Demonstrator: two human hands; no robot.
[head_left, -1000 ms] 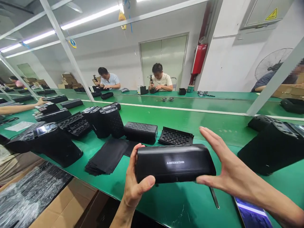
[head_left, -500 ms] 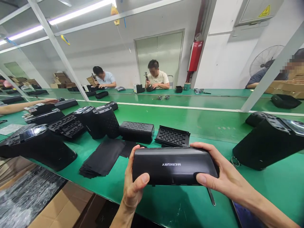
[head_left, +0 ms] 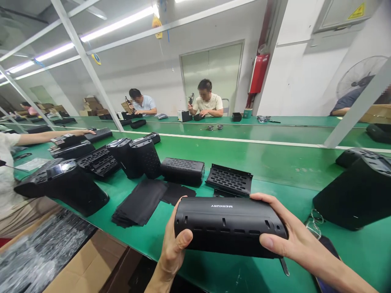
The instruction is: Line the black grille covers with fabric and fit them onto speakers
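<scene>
A black speaker housing (head_left: 229,226) marked MERKURY is held lengthwise over the near edge of the green belt (head_left: 275,162). My left hand (head_left: 175,248) grips its left end, thumb on the front. My right hand (head_left: 290,240) wraps its right end. The housing is tipped so its slotted underside faces me. Just behind it lie a black grille panel (head_left: 229,180) and a closed black speaker body (head_left: 182,171).
A stack of black fabric sheets (head_left: 140,201) lies left of my hands. More black housings (head_left: 134,156) and a large unit (head_left: 65,185) stand further left; another large unit (head_left: 357,195) is on the right. A co-worker's arm (head_left: 51,135) reaches in at left. Two people sit across the belt.
My right hand, open beside the housing a second ago, has closed on its right end. Both hands have tilted the housing, turning its slotted side toward me.
</scene>
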